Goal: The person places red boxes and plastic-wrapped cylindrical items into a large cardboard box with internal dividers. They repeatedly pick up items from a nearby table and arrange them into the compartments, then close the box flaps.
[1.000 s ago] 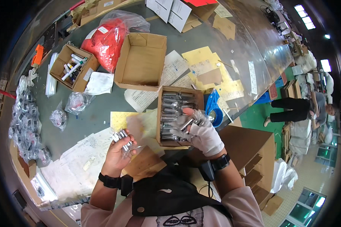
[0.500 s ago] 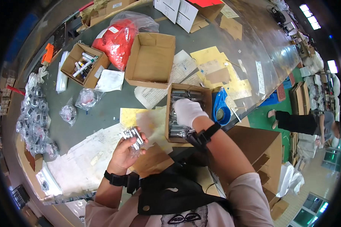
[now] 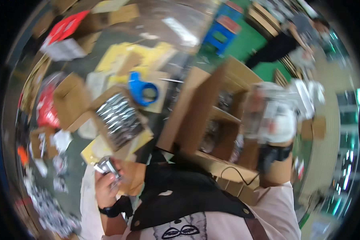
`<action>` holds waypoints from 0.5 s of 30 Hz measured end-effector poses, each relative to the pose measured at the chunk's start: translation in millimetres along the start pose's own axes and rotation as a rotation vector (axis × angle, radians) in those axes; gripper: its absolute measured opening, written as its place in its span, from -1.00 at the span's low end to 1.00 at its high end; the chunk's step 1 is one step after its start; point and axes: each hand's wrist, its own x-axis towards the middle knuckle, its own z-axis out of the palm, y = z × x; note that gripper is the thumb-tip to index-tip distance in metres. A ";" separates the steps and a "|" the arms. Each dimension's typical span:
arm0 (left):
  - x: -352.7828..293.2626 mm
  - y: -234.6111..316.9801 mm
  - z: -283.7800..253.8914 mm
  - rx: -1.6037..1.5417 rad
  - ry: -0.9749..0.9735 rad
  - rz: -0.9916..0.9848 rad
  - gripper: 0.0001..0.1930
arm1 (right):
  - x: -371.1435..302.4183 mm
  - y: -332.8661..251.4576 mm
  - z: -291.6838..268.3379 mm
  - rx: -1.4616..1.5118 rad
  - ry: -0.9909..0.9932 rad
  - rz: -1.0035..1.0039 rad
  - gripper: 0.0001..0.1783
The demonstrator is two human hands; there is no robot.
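Note:
In my bare left hand (image 3: 107,188), at the lower left, the fingers close round small shiny metal pieces (image 3: 107,167) in clear plastic. My right hand (image 3: 282,127), in a white glove, is at the right, over the edge of a large cardboard box (image 3: 196,106); it is smeared by motion. A clear plastic package (image 3: 257,108) with reddish patches shows at its fingers and appears held, though its contents are blurred. Between my hands, on the table, a small open carton (image 3: 97,125) holds rows of shiny, plastic-wrapped pieces (image 3: 118,114).
The large box has divided compartments with wrapped items. A blue tape dispenser (image 3: 144,90) sits beside the small carton. An open carton (image 3: 71,100), a red bag (image 3: 47,106) and several bagged pieces (image 3: 48,204) lie to the left. A person (image 3: 298,34) stands at the far right.
My view has swung to the right. My right hand has left the small carton and moved right, over the large box, with a clear package at it. My left hand still holds the metal pieces.

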 end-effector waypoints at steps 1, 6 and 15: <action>-0.8 -0.3 20.7 0.019 -0.055 -0.010 -0.44 | -45.4 -21.3 -31.5 0.050 0.144 -0.114 -0.33; -4.0 -33.6 130.7 0.119 -0.316 -0.165 -0.47 | -243.7 -84.4 -120.2 -0.375 0.771 0.148 -0.22; 10.4 -213.2 350.6 0.816 -0.648 -0.668 -0.69 | -342.4 96.7 -239.0 -0.162 0.888 0.576 -0.71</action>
